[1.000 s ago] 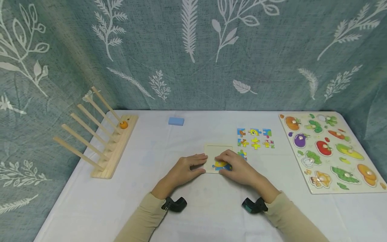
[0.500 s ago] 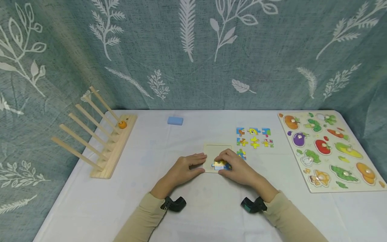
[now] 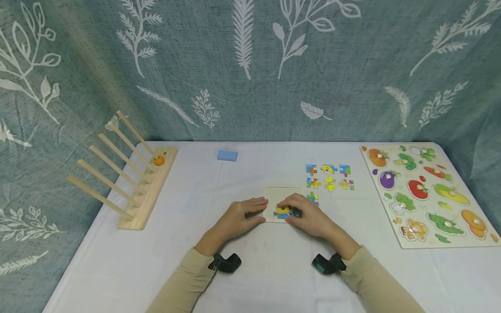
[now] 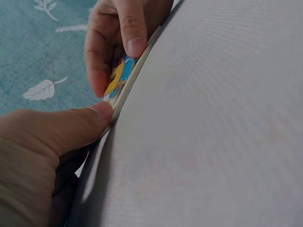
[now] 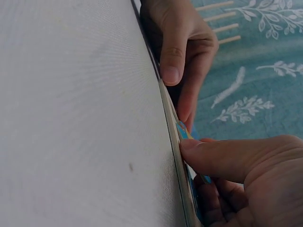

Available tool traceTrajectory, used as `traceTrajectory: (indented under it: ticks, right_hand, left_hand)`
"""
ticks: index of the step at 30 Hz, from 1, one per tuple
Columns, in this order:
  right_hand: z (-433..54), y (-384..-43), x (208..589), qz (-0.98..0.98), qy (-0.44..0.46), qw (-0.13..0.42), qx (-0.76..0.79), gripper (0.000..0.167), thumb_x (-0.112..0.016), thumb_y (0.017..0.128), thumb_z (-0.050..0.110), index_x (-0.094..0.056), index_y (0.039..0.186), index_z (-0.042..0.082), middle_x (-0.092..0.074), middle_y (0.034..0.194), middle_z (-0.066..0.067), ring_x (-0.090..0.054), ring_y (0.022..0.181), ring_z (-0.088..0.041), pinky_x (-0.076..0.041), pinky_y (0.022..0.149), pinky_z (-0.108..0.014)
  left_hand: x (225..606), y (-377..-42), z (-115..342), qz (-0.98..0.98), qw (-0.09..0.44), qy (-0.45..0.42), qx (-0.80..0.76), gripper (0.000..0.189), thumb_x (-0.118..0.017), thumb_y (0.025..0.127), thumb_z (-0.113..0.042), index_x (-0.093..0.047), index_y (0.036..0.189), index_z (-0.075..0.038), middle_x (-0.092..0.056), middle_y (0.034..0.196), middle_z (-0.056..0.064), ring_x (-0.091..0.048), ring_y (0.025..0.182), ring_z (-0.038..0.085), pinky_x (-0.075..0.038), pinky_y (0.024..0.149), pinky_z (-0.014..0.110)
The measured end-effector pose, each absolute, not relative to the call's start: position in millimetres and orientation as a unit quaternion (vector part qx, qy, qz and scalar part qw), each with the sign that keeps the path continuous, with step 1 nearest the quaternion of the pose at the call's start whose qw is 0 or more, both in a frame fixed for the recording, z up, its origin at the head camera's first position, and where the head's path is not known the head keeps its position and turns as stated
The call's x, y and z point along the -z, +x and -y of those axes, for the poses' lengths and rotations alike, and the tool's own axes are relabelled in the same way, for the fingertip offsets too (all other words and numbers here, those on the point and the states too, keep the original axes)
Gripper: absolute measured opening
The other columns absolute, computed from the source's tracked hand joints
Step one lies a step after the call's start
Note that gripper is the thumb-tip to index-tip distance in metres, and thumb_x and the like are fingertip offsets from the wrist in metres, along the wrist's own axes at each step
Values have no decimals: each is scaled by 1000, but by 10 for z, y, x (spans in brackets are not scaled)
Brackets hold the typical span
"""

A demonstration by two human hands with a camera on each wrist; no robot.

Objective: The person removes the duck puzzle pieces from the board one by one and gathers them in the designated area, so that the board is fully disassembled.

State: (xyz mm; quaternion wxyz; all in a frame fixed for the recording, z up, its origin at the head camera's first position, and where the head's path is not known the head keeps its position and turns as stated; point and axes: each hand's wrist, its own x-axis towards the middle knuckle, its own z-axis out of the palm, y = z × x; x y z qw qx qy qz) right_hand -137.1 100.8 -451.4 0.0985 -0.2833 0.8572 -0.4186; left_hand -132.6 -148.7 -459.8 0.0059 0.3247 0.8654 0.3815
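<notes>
A small pale puzzle tray (image 3: 282, 193) lies on the white table between the hands. My left hand (image 3: 242, 217) rests at its left edge, fingers extended and thumb by the near corner; the left wrist view shows that thumb against the rim. Over the tray's near right part, my right hand (image 3: 309, 216) pinches a yellow-and-blue jigsaw piece (image 3: 282, 212) between thumb and fingers. In the right wrist view the piece (image 5: 184, 131) is seen nearly edge-on beside the thumb. My right fingers hide part of the piece and the tray's right side.
Several loose jigsaw pieces (image 3: 329, 169) lie in rows behind the right hand. A vegetable peg puzzle board (image 3: 434, 208) is at the right. A blue block (image 3: 227, 155) sits at the back. At left stands a wooden rack (image 3: 150, 191) with slanting pegs and an orange bead (image 3: 158, 160).
The piece under my right fingers has tilted and shifted slightly, losing the bright glare seen half a second ago. My right thumb has moved a little right; the left hand stays put.
</notes>
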Motion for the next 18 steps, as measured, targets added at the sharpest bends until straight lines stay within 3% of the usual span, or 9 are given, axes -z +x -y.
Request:
traceTrajectory:
  ticks: [11,18]
  right_hand:
    - [-1011,-1357,4520,-854,-266,77,442,35,-68,87,11,-63,122,11,-60,117,-3,-56,113,-22,-49,98,-44]
    - [-1033,-1374,4472,-857,-262,33,443,35,-69,85,8,-64,120,10,-61,114,-2,-58,105,-18,-53,87,-35]
  left_hand:
    - [4595,-1321,1487,-866,4,323,-382,40,-72,84,-16,-64,120,1,-61,128,11,-55,123,28,-44,106,39]
    - [4597,-1311,1484,-870,11,314,-379,41,-71,85,-17,-64,121,0,-61,128,10,-54,124,28,-43,108,39]
